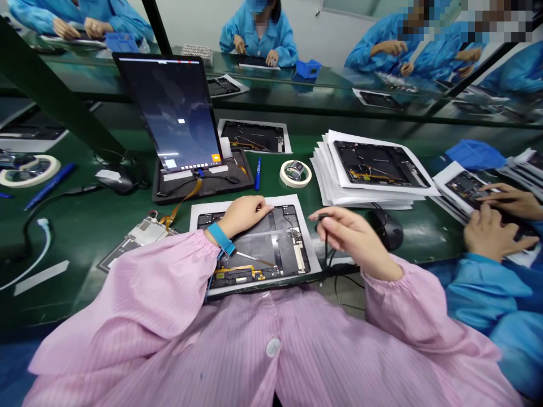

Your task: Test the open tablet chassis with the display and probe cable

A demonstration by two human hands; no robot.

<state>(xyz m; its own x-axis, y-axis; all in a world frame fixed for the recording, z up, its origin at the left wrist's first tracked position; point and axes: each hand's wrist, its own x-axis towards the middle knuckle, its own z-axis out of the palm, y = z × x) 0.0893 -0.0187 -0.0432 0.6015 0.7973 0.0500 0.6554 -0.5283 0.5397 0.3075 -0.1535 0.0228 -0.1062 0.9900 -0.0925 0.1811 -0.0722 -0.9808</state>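
An opened tablet [271,243] with black inner parts and orange flex cables lies on a white sheet right in front of me. My left hand [244,213] rests on its upper left part, fingers curled and pressed down on it. A blue strap circles that wrist. My right hand [348,237] hovers just right of the tablet, fingers pinched on a thin black cabled tool [326,234] whose wire drops toward the table edge.
A propped tablet with a lit screen [173,113] stands behind on a black tray. A tape roll [296,173], blue pen [257,172], stacked tablets on paper [373,167] and a black mouse [388,229] lie nearby. A co-worker's hands [496,220] work at right.
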